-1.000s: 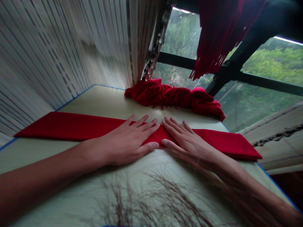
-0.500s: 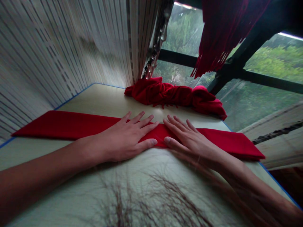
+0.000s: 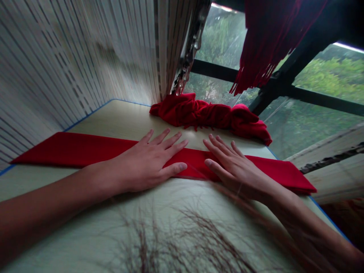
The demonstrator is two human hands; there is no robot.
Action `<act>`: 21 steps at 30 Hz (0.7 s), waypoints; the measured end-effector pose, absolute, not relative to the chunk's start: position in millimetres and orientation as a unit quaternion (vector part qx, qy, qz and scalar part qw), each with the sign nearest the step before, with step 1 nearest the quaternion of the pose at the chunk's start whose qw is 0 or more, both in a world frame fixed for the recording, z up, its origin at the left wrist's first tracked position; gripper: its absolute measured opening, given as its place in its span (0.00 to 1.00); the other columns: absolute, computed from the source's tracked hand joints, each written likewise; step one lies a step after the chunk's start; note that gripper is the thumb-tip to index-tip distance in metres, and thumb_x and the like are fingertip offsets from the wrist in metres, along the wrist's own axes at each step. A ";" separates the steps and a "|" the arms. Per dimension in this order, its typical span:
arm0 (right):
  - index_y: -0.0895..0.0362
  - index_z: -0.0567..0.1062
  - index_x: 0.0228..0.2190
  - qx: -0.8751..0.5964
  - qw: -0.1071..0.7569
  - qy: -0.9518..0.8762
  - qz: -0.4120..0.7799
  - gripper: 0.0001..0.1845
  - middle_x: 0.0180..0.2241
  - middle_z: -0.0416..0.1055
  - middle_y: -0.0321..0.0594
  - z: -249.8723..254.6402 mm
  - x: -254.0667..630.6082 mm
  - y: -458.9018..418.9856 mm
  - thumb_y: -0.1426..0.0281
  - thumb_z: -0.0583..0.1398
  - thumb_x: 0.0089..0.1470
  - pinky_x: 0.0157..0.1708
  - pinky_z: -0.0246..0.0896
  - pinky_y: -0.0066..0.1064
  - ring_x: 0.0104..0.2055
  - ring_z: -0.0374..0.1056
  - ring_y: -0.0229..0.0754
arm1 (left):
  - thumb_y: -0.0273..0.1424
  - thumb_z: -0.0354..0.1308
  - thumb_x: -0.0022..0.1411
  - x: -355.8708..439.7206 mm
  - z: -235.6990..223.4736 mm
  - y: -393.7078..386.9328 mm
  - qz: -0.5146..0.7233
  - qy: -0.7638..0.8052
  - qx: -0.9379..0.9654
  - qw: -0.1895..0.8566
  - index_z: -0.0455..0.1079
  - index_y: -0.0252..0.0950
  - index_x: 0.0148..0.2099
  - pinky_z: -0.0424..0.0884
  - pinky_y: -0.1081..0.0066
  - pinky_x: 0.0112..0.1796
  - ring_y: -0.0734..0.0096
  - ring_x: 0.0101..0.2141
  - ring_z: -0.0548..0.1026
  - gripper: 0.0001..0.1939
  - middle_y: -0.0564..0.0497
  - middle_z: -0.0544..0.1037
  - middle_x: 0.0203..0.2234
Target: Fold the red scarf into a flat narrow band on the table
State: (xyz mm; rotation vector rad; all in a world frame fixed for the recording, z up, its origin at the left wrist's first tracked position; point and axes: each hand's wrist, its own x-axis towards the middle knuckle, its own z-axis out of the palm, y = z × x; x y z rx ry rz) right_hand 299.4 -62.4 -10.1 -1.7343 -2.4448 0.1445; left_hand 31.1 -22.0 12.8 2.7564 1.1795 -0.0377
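Observation:
A long red cloth [image 3: 71, 149], folded into a flat band, lies across the pale table [image 3: 122, 117] from the left edge to the right edge. My left hand [image 3: 148, 163] rests flat on the band near its middle, fingers stretched out. My right hand [image 3: 230, 168] lies flat on the band a little to the right, fingers spread. A short stretch of red cloth shows between the two hands.
A crumpled red scarf [image 3: 210, 115] with fringe lies at the table's far edge by the window. Another red fringed cloth [image 3: 264, 41] hangs above it. Striped curtains [image 3: 71, 60] stand along the left. Loose strands of hair hang into the lower view.
Both hands have slid apart along the band, the left hand a little leftward, the right hand rightward, leaving a wider gap of cloth between them.

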 end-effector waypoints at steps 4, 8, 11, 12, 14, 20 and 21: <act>0.52 0.48 0.73 -0.583 0.074 -0.807 0.060 0.40 0.76 0.38 0.44 -10.9 303.4 -61.4 0.44 0.41 0.70 0.73 0.28 0.59 0.77 0.30 0.51 | 0.58 0.35 0.74 29.7 11.2 -18.7 -0.009 0.390 0.918 0.071 0.41 0.48 0.78 0.37 0.42 0.69 0.51 0.74 0.38 0.38 0.54 0.39 0.76; 0.49 0.47 0.73 -0.588 0.074 -0.803 0.066 0.40 0.76 0.38 0.43 -11.8 307.8 -61.1 0.44 0.42 0.70 0.73 0.30 0.61 0.77 0.31 0.52 | 0.59 0.36 0.73 26.6 11.4 -17.2 -0.008 0.388 0.918 0.080 0.43 0.46 0.78 0.37 0.41 0.69 0.48 0.74 0.38 0.40 0.51 0.40 0.76; 0.49 0.45 0.74 -0.594 0.071 -0.799 0.068 0.41 0.76 0.37 0.42 -11.7 310.0 -61.5 0.44 0.42 0.69 0.73 0.30 0.61 0.77 0.31 0.53 | 0.59 0.37 0.73 24.5 11.6 -15.9 0.001 0.391 0.917 0.082 0.43 0.47 0.78 0.38 0.41 0.69 0.47 0.74 0.39 0.39 0.52 0.41 0.76; 0.49 0.44 0.74 -0.595 0.078 -0.797 0.060 0.41 0.76 0.36 0.42 -11.5 310.2 -61.8 0.44 0.43 0.69 0.73 0.29 0.61 0.77 0.30 0.54 | 0.59 0.37 0.73 23.9 11.5 -15.3 0.009 0.394 0.916 0.078 0.43 0.48 0.78 0.38 0.42 0.69 0.47 0.74 0.39 0.39 0.52 0.41 0.76; 0.49 0.44 0.74 -0.594 0.078 -0.799 0.054 0.42 0.76 0.35 0.42 -10.9 309.8 -62.7 0.43 0.45 0.68 0.72 0.30 0.61 0.77 0.30 0.55 | 0.59 0.37 0.73 22.9 10.7 -14.1 0.008 0.400 0.914 0.076 0.43 0.48 0.78 0.38 0.43 0.69 0.48 0.74 0.40 0.39 0.51 0.43 0.76; 0.49 0.47 0.73 -0.586 0.073 -0.805 0.059 0.45 0.76 0.36 0.42 -8.7 303.7 -65.4 0.40 0.48 0.66 0.72 0.31 0.61 0.77 0.30 0.57 | 0.60 0.37 0.73 21.8 8.9 -12.7 0.015 0.396 0.915 0.075 0.44 0.51 0.77 0.37 0.41 0.69 0.47 0.74 0.40 0.38 0.52 0.43 0.76; 0.49 0.48 0.73 -0.583 0.070 -0.807 0.063 0.45 0.76 0.36 0.43 -8.3 302.8 -65.8 0.40 0.48 0.66 0.72 0.31 0.62 0.77 0.30 0.56 | 0.61 0.37 0.72 22.0 9.4 -13.0 0.009 0.395 0.915 0.078 0.45 0.52 0.77 0.37 0.41 0.69 0.46 0.74 0.40 0.39 0.52 0.43 0.76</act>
